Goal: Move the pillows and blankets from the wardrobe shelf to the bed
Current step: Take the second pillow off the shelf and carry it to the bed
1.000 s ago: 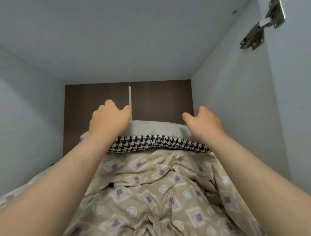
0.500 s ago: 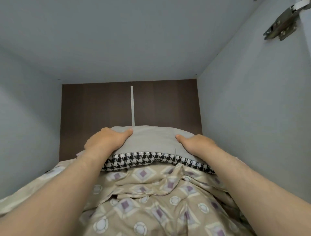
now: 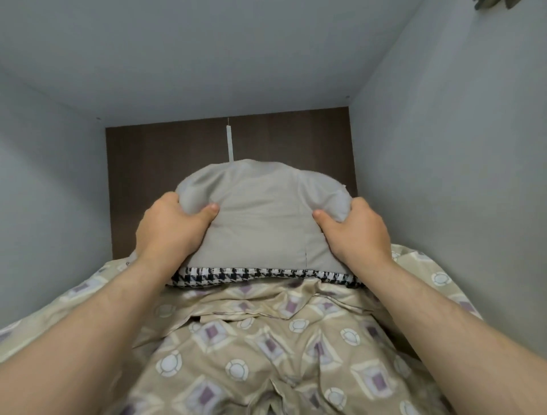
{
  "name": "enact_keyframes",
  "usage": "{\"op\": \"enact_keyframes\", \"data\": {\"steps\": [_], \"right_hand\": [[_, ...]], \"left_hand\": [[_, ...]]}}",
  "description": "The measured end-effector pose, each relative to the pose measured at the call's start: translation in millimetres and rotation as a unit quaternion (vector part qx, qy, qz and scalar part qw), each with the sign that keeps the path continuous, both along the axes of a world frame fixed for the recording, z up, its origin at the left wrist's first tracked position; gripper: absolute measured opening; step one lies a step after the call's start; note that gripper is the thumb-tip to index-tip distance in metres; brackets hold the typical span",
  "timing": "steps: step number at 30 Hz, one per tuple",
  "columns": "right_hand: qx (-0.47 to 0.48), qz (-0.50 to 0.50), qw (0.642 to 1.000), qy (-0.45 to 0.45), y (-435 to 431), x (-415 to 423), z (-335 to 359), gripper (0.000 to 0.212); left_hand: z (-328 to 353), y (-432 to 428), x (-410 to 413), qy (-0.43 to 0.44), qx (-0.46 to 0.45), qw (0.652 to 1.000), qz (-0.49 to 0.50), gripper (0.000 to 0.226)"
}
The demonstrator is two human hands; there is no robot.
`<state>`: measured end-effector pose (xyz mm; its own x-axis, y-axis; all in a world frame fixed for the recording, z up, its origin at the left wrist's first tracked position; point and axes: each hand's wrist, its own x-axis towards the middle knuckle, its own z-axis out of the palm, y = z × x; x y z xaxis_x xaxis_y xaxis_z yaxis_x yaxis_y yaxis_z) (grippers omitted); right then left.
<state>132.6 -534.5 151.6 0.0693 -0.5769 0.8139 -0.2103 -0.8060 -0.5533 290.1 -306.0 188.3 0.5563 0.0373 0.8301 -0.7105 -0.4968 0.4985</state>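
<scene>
A grey pillow (image 3: 260, 219) with a black-and-white houndstooth edge (image 3: 236, 274) sits inside the wardrobe compartment, its far end tipped up. My left hand (image 3: 168, 225) grips its left side, thumb pressed into the fabric. My right hand (image 3: 355, 228) grips its right side the same way. Under and in front of the pillow lies a beige blanket (image 3: 266, 349) printed with purple squares and white circles, bunched in folds toward me.
Pale grey walls close the compartment on the left (image 3: 50, 192) and right (image 3: 444, 177), with a grey ceiling (image 3: 222, 59) above and a dark brown back panel (image 3: 165, 157). A metal door hinge (image 3: 491, 3) shows at the top right corner.
Both hands dropped from above the pillow onto it and closed on its sides. The pillow's far end has risen and it has come toward me.
</scene>
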Motion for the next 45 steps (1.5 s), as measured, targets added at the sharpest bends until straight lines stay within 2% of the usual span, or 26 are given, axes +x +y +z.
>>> {"op": "enact_keyframes", "data": {"steps": [6, 13, 21, 26, 31, 35, 41, 45], "right_hand": [[-0.029, 0.035, 0.997, -0.057, 38.1, -39.8, -4.9, 0.050], [-0.036, 0.022, 0.998, -0.051, 110.9, -93.3, -2.1, 0.051], [-0.031, -0.014, 0.998, -0.049, 198.4, -151.2, -36.6, 0.048], [-0.022, -0.060, 0.998, -0.030, 239.8, -197.5, -58.5, 0.047], [-0.015, -0.101, 0.995, -0.021, 274.2, -252.0, -75.8, 0.048], [0.000, -0.117, 0.993, -0.022, 303.1, -293.3, -94.2, 0.049], [0.022, -0.123, 0.992, 0.000, 349.7, -345.7, -126.3, 0.048], [0.065, -0.124, 0.990, 0.006, 386.0, -389.3, -156.3, 0.048]], "left_hand": [[-8.5, 33.9, -37.7, -0.039, -0.089, 0.994, -0.054, 0.056], [-23.7, 91.8, -65.7, -0.028, -0.136, 0.981, -0.133, 0.052], [-68.4, 152.7, -92.3, -0.036, -0.162, 0.966, -0.197, 0.042], [-101.8, 167.2, -120.6, 0.003, -0.175, 0.949, -0.261, 0.038], [-128.9, 175.8, -162.0, 0.035, -0.178, 0.937, -0.297, 0.048], [-156.6, 192.1, -195.3, 0.044, -0.188, 0.926, -0.325, 0.043], [-195.5, 227.5, -242.0, 0.067, -0.188, 0.923, -0.329, 0.048], [-221.8, 260.5, -283.5, 0.088, -0.155, 0.925, -0.335, 0.042]]}}
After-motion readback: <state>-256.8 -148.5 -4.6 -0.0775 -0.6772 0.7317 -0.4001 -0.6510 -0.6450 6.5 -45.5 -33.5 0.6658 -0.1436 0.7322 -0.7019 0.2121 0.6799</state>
